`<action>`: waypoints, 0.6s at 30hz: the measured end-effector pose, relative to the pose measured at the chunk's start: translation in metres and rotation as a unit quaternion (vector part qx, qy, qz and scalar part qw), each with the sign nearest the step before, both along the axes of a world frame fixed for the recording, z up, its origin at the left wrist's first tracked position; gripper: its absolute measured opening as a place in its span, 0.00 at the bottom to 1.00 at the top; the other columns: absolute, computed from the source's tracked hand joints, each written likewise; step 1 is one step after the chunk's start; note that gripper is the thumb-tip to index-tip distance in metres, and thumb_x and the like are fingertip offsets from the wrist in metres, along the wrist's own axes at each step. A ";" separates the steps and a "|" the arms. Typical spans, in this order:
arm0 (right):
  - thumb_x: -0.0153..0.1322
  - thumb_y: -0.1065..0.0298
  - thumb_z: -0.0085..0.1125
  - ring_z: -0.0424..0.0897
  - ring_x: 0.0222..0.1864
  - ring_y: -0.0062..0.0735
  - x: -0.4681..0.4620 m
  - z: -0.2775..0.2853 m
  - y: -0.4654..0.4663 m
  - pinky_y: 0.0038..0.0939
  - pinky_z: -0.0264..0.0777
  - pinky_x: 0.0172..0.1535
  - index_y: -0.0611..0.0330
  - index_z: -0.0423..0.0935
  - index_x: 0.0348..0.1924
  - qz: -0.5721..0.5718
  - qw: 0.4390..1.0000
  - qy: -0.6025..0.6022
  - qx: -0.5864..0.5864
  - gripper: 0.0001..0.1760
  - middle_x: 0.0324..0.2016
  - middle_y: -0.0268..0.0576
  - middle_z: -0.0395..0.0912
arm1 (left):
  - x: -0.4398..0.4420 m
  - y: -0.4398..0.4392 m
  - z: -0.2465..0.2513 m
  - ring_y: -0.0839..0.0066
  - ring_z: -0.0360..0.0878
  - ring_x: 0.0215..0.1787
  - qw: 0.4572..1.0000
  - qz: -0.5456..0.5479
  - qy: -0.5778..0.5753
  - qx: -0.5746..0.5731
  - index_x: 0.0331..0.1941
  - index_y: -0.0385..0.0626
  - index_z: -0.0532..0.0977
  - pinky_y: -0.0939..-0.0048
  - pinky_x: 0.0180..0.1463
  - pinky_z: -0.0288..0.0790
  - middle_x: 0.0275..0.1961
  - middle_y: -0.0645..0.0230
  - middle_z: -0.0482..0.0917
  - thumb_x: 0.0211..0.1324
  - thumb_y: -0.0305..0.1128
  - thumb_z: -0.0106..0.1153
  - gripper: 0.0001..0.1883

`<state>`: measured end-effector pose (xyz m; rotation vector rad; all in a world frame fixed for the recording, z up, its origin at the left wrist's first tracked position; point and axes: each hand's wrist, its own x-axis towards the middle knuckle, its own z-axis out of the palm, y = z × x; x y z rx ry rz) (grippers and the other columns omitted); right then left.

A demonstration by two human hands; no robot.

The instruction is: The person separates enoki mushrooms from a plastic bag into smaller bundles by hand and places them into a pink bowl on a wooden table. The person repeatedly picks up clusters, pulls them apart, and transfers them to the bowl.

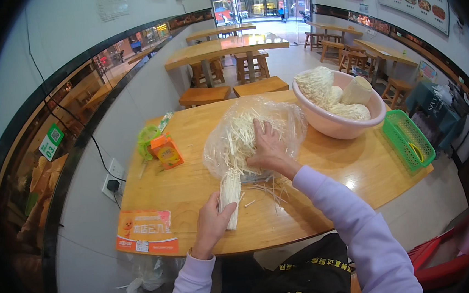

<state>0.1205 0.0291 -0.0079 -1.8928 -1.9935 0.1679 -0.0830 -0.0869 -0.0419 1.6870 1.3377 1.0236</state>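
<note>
My left hand (216, 220) grips a bundle of enoki mushrooms (230, 190) low down, near the table's front edge. The bundle's upper end touches a heap of loose enoki strands (242, 135) on a clear plastic bag (218, 154). My right hand (268, 146) lies on the heap with its fingers spread; whether strands are pinched under the palm is hidden. A few loose strands (273, 193) lie on the wooden table (305, 207) between my arms. Beyond my right hand, a pink basin (340, 123) holds several whole enoki clumps (316, 84).
A green plastic basket (407, 139) stands at the table's right end. On the left are an orange carton (166, 152), a green plastic item (147, 139) and an orange printed sheet (146, 232). Wooden stools (261, 87) stand beyond the table; a wall runs along the left.
</note>
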 end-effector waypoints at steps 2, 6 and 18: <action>0.47 0.51 0.72 0.57 0.62 0.69 0.005 0.001 0.005 0.49 0.63 0.61 0.65 0.40 0.69 0.012 1.000 0.015 -0.011 0.67 0.62 0.68 0.51 | -0.007 -0.001 0.006 0.63 0.77 0.41 0.990 0.002 0.130 0.051 0.52 0.36 0.69 0.65 0.44 0.70 0.40 0.56 0.77 0.56 0.39 0.58 0.24; 0.48 0.48 0.73 0.57 0.63 0.69 0.014 0.004 0.015 0.48 0.62 0.61 0.66 0.40 0.69 0.024 0.996 0.074 -0.038 0.68 0.63 0.69 0.49 | -0.016 0.026 0.021 0.53 0.72 0.52 0.956 0.071 0.242 0.152 0.51 0.35 0.70 0.60 0.54 0.67 0.46 0.48 0.75 0.56 0.44 0.56 0.26; 0.50 0.53 0.73 0.57 0.62 0.67 -0.004 -0.015 -0.003 0.59 0.60 0.57 0.55 0.44 0.69 -0.041 0.998 0.029 0.044 0.62 0.65 0.59 0.50 | 0.064 0.265 0.056 0.52 0.76 0.45 0.952 0.053 0.284 0.098 0.38 0.37 0.77 0.57 0.48 0.70 0.39 0.50 0.79 0.56 0.42 0.49 0.18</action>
